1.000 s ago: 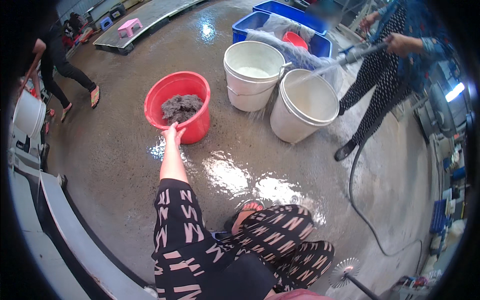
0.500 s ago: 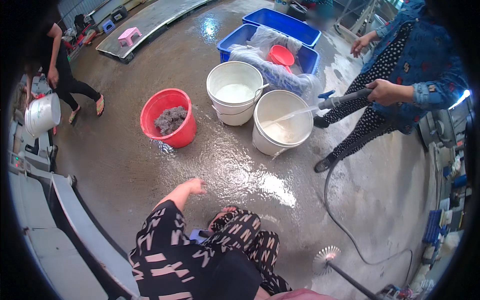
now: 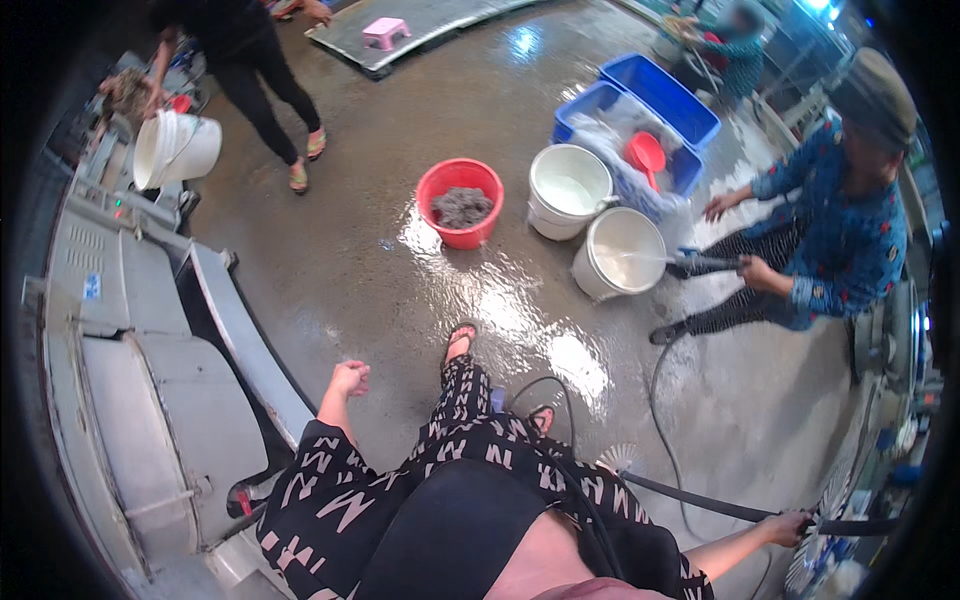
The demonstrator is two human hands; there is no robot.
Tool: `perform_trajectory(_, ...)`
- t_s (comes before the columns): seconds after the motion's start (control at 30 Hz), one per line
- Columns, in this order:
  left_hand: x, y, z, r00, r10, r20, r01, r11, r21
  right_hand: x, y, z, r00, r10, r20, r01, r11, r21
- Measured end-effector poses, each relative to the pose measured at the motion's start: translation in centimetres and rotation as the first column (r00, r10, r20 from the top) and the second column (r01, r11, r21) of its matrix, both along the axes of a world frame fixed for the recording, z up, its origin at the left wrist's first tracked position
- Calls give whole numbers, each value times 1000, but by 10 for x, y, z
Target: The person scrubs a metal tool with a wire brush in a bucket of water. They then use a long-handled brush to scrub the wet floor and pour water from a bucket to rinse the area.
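Note:
My left hand (image 3: pixel 350 378) hangs over the wet floor beside the grey machine, its fingers loosely curled, with nothing seen in them. At the lower right, my right hand (image 3: pixel 785 528) is wrapped round a long black pole (image 3: pixel 690 495). The far end of that pole meets a pale fan of bristles (image 3: pixel 616 457) low over the floor, near my foot. Ahead of me stand a red bucket (image 3: pixel 460 235) with a grey, shaggy clump (image 3: pixel 462 207) inside and two white buckets (image 3: pixel 560 222), (image 3: pixel 605 285).
Right, a co-worker (image 3: pixel 850 220) sprays water from a hose (image 3: pixel 715 262) into the nearer white bucket. Left, another person (image 3: pixel 260 75) holds a tilted white bucket (image 3: pixel 190 150). Blue tubs (image 3: pixel 690 125), a pink stool (image 3: pixel 385 33) and a grey machine (image 3: pixel 150 390) stand around.
I have turned left and my stance has shifted. My left hand has drawn back toward the machine, fingers more curled. My right hand, unseen before, now shows on the black pole.

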State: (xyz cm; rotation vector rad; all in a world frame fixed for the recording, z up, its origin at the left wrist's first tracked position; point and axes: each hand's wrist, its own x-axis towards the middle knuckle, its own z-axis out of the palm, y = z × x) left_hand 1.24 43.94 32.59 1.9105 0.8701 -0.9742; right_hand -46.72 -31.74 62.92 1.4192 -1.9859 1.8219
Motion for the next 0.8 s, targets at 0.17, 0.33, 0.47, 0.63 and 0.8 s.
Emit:
perform_trajectory(0.17, -35, 52, -64, 975, 133, -176, -146, 987, -62, 154, 39, 1, 896, 322, 305, -334, 943, -15)
perform_trajectory(0.33, 3, 95, -70, 975, 78, -207, -94, 993, -68, 288, 82, -22, 838, 504, 208, -503, 862, -62)
perform_trajectory(0.47, 58, 165, -67, 949, 314, 9, -312, 945, -100, 417, 109, -23, 791, 546, 277, -597, 787, 153)
perform_trajectory(0.63, 113, 224, -27, 891, 410, 193, -393, 911, -123, 549, 191, -25, 630, 752, -194, -705, 659, 262)
perform_trajectory(0.8, 87, 238, -38, 895, 423, 143, -408, 904, -126, 672, 285, 13, 356, 670, 651, -884, 468, 3)
